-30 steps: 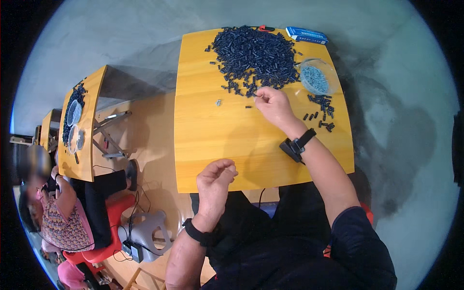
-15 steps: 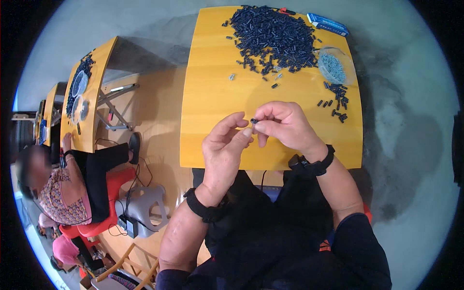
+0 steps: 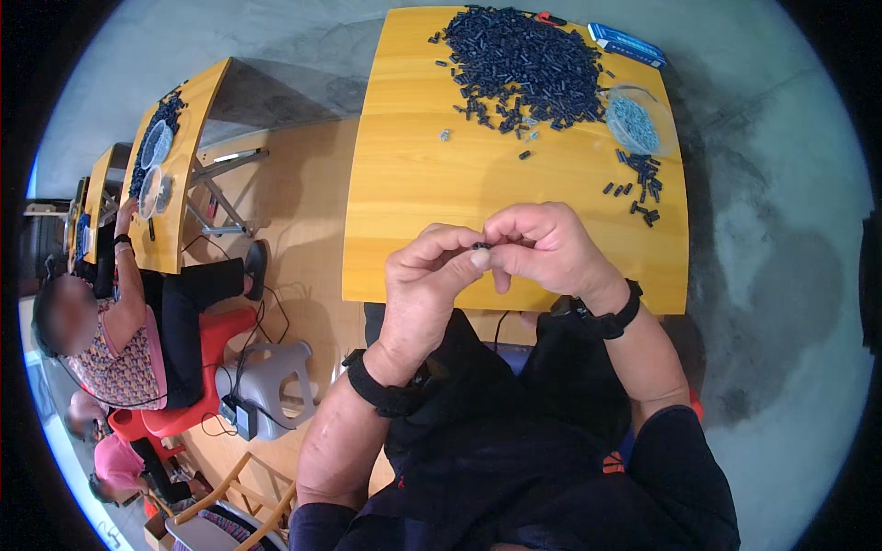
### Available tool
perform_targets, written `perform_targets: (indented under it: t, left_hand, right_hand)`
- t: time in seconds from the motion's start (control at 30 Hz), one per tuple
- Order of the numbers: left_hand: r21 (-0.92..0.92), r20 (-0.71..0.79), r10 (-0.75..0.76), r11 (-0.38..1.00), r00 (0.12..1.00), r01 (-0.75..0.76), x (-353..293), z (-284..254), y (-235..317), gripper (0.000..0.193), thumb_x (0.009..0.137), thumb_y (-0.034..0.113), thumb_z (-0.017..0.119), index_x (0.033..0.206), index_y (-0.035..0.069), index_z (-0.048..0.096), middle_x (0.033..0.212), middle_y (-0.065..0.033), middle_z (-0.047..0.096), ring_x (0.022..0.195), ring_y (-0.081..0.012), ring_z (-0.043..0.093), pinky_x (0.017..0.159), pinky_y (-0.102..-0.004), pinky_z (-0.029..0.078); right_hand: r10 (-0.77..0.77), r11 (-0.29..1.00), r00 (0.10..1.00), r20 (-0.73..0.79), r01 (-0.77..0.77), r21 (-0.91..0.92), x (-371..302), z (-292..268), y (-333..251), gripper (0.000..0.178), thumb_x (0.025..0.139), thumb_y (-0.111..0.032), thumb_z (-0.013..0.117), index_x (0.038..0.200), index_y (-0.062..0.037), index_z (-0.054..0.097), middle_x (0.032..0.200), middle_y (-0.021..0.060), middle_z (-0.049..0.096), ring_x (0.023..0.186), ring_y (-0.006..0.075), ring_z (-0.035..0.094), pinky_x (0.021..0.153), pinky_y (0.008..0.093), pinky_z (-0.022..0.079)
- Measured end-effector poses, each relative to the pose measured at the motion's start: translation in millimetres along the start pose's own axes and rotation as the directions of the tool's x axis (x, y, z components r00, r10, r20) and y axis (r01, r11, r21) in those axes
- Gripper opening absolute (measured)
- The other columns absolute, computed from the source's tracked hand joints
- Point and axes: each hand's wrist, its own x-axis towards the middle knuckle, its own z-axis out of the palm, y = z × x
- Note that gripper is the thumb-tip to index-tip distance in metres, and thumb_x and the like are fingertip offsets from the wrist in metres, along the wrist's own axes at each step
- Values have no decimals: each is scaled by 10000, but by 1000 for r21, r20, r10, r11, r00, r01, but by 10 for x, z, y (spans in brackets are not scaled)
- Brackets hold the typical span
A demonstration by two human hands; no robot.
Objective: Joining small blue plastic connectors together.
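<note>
- We hold one small dark piece [image 3: 480,246] between our two hands, above the near part of the yellow table [image 3: 404,197].
- Our left hand [image 3: 423,277] pinches it from the left, thumb and forefinger closed on it; fingertips cover most of it.
- Our right hand [image 3: 551,246] pinches it from the right, its thumb and forefinger meeting the left fingertips; what lies deeper between the fingers we cannot tell.
- Well apart from our hands, at the far side, lies the large heap of dark pieces [image 3: 524,69].
- Between heap and hands we see a lone dark piece [image 3: 525,155], and farther left a little pale cluster [image 3: 445,135].
- On the right stands a clear bowl [image 3: 663,127] holding pale blue bits [image 3: 632,126], with a small group of dark pieces [image 3: 645,172] just on its near side.
- At the far right corner rests a blue-and-white box [image 3: 627,46].
</note>
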Motion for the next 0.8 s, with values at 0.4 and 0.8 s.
perform_targets:
  t: [0.4,0.8]
  left_hand:
    - [-399,9,-156,905,988,146,-57,-11,0,147,955,79,531,1060,25,619,871,-42,622,751,-134,565,717,-261,463]
    - [-408,11,-176,898,984,165,-32,-65,-13,166,981,102,485,1089,36,593,970,-76,655,767,-153,605,726,-290,487]
  right_hand:
    - [-81,996,989,-127,76,-39,-82,224,-84,72,865,40,585,931,15,600,809,37,636,738,84,620,617,221,511]
    - [-294,920,928,-229,210,-330,-34,273,-26,108,790,37,670,864,-6,605,751,44,586,652,82,581,571,230,482]
